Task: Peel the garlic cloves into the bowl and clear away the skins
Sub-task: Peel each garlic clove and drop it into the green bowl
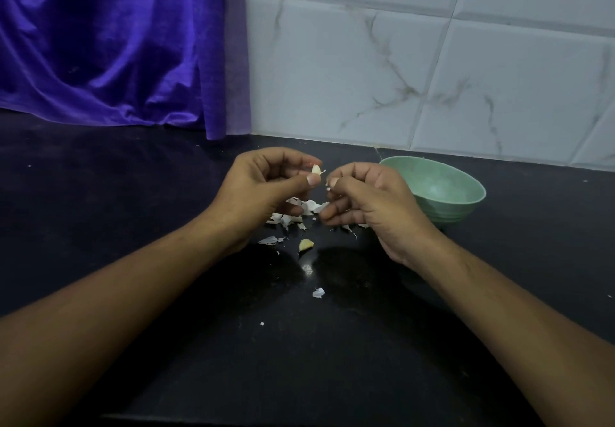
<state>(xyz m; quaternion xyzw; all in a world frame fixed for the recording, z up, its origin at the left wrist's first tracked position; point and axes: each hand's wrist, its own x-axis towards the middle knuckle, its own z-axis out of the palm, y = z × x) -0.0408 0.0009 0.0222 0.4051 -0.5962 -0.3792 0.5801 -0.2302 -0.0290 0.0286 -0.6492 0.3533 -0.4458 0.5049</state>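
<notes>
Black surface (166,293), near its back edge: fingers of the left hand (266,183) pinch a small pale garlic clove (316,169) (light, likely slick; best held by its ends), while the right hand (372,200) fingers nip its papery skin (328,188).

A pale green bowl (442,186) was parked upright, mouth tipped a bit toward the viewer. One pale clove (315,169), with a wisp of skin hanging off it, was pinched in the left hand (263,186) just left of the bowl's rim. Another, yellowish clove (306,244) was left lying left of the bowl and nearer. White papery skins (299,211) were heaped left of the bowl, with a stray flake (318,292) nearer still.
</notes>
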